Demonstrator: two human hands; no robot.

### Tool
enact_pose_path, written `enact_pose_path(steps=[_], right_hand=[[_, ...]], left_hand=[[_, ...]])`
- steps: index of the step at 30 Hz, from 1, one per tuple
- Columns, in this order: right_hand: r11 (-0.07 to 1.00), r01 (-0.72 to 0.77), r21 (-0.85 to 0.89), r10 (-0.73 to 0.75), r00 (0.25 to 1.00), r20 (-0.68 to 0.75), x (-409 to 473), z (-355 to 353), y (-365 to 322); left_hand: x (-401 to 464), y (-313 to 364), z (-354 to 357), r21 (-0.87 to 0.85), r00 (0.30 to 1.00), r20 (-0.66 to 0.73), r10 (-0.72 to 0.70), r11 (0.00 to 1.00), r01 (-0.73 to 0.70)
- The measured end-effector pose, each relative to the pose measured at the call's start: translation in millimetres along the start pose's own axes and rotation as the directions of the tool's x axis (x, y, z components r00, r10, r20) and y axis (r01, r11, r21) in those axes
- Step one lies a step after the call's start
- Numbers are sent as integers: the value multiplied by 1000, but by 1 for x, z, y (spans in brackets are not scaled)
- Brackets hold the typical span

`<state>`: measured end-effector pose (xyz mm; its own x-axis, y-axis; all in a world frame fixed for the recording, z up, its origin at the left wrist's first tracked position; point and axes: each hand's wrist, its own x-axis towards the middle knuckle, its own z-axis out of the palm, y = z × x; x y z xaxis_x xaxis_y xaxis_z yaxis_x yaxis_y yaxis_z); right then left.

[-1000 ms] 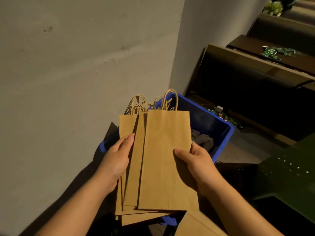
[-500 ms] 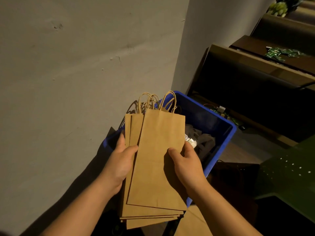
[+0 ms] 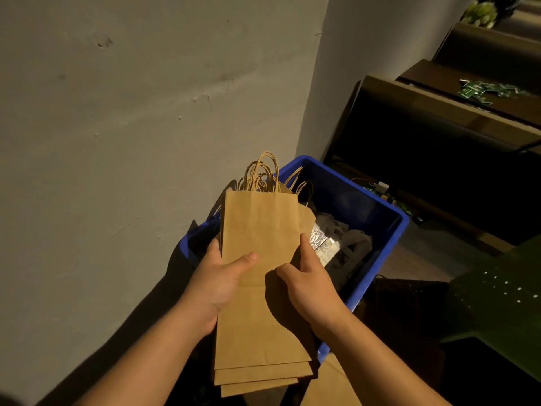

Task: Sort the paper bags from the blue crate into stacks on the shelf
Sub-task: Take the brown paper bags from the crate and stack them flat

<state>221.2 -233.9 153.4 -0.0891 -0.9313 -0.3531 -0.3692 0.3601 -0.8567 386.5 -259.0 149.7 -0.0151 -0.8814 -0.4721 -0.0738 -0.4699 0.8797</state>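
Both hands hold a squared-up bundle of flat brown bags [image 3: 260,288] over the near corner of the crate [image 3: 377,244]. The left hand [image 3: 218,284] has its grip closed on the bundle's left edge, thumb laid across the top bag and fingers hidden beneath. The right hand [image 3: 307,284] pinches the right edge, thumb on top. The twine handles [image 3: 262,174] stick out beyond the grip, away from the person; the bundle's bottom edges sit slightly staggered below it.

This looks like the gathering step: bags lifted out and evened up, not yet stacked. More paper lies in the crate to the right of the grip. Next, I judge, comes carrying the bundle right to the dark shelf [image 3: 439,112] and laying it flat, keeping both edges pinched so nothing fans out.
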Motion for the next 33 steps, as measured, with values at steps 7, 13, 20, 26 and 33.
enact_pose_path(steps=[7, 13, 20, 26, 33], right_hand=[[991, -5, 130, 2, 1000, 20, 2, 4, 3], [893, -197, 406, 237, 970, -52, 35, -5, 5], [867, -426, 258, 479, 855, -197, 99, -21, 19], [818, -555, 150, 573, 811, -120, 172, 1, 84], [702, -641, 310, 677, 736, -10, 163, 12, 70]], left_hand=[[7, 3, -9, 66, 1000, 0, 16, 998, -16], [16, 0, -20, 64, 1000, 15, -11, 998, 10], [25, -8, -29, 9, 998, 35, -49, 999, 49], [31, -11, -35, -26, 997, 39, -66, 997, 67], [33, -12, -37, -64, 996, 65, -67, 995, 72]])
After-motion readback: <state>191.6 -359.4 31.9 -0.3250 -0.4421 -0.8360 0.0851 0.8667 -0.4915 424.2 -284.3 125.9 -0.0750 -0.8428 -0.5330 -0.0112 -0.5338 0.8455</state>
